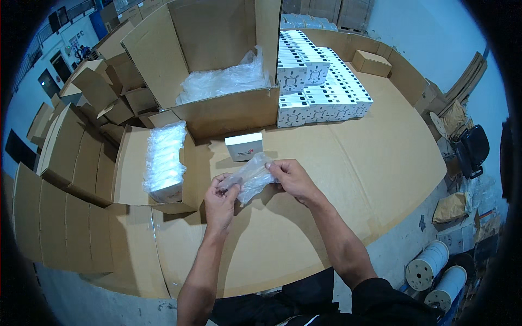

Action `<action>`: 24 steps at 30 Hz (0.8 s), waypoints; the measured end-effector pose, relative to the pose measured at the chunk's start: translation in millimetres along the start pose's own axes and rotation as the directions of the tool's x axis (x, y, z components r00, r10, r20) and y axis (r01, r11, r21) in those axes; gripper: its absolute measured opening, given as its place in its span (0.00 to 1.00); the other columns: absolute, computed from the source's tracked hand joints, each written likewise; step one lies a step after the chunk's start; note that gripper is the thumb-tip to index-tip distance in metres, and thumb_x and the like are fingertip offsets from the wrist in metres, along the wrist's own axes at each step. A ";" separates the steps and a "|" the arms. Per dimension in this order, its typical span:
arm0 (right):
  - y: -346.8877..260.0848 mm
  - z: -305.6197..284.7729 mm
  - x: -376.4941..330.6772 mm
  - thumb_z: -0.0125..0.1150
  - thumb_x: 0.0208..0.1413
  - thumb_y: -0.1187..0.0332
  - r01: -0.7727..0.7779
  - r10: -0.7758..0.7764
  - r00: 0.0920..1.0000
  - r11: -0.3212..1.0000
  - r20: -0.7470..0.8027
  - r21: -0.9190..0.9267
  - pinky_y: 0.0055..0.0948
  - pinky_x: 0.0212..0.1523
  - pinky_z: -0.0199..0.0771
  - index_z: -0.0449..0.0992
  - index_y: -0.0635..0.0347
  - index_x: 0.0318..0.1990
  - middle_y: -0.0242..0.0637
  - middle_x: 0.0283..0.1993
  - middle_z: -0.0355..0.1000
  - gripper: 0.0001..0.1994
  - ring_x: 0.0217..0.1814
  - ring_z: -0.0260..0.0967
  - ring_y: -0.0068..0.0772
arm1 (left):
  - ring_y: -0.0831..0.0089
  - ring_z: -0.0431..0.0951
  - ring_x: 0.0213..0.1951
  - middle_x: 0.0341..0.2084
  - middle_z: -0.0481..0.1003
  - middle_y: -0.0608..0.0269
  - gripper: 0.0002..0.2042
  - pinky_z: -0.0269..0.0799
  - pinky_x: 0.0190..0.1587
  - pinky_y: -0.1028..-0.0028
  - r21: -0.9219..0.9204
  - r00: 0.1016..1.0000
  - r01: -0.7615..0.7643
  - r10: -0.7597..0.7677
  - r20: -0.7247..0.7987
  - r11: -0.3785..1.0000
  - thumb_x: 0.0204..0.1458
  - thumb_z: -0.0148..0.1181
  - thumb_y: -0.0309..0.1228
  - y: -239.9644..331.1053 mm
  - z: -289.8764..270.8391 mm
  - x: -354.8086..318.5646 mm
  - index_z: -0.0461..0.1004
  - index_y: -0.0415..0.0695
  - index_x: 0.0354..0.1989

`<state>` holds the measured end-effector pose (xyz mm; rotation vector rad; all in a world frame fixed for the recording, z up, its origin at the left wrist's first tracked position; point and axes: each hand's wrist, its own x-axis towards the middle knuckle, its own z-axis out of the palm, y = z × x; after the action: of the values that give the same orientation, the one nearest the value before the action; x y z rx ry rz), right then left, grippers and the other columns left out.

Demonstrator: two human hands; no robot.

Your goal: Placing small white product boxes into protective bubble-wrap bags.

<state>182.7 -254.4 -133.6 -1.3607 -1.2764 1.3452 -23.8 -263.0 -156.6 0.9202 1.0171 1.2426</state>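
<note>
Between my two hands is a clear plastic bubble-wrap bag [251,176], crinkled and held above the cardboard-covered table. My left hand [220,204] pinches its left end, and my right hand [292,178] grips its upper right edge. Just beyond the bag a small white box [244,146] stands on the table. To the left, an open carton [193,179] holds a row of white boxes in bubble wrap [166,160]. Behind these rises a large open carton [234,117] with a heap of clear bubble-wrap bags [225,79] inside.
Stacked white printed boxes [326,106] stand at the back right of the table [348,179]. A small brown carton [372,63] sits farther back. Folded cartons [65,223] line the left edge. Cable spools [427,265] and a black chair [472,151] are on the floor to the right.
</note>
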 end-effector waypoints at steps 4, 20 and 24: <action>13.0 -6.9 9.1 0.56 0.66 0.63 0.090 -0.102 0.982 0.993 -0.158 -0.082 0.28 0.28 0.67 0.74 0.66 0.29 0.32 0.23 0.71 0.16 0.25 0.65 0.23 | 0.76 0.78 0.40 0.41 0.78 0.58 0.15 0.76 0.40 0.78 0.012 0.999 0.054 -0.054 -0.006 0.998 0.57 0.59 0.18 2.1 -6.0 2.1 0.69 0.37 0.53; -11.5 18.5 -5.1 0.75 0.46 0.66 0.429 -0.579 0.787 0.761 -0.212 -0.486 0.37 0.47 0.73 0.75 0.63 0.41 0.40 0.38 0.75 0.18 0.44 0.72 0.40 | 0.81 0.77 0.37 0.37 0.77 0.63 0.13 0.73 0.34 0.82 0.097 1.000 -0.012 0.012 0.005 0.995 0.58 0.56 0.17 2.6 -4.8 -2.5 0.68 0.41 0.50; -2.2 16.9 -1.7 0.75 0.47 0.65 0.374 -0.477 0.850 0.845 -0.224 -0.382 0.36 0.44 0.75 0.76 0.63 0.40 0.40 0.35 0.76 0.17 0.40 0.74 0.38 | 0.79 0.77 0.40 0.38 0.77 0.61 0.14 0.74 0.43 0.79 0.145 0.998 -0.068 0.065 0.028 0.987 0.56 0.56 0.14 5.9 1.5 -3.3 0.68 0.39 0.49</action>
<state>165.9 -257.3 -132.7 -1.3285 -1.5123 0.5955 -24.2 -265.6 -150.2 1.0868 1.0777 1.2220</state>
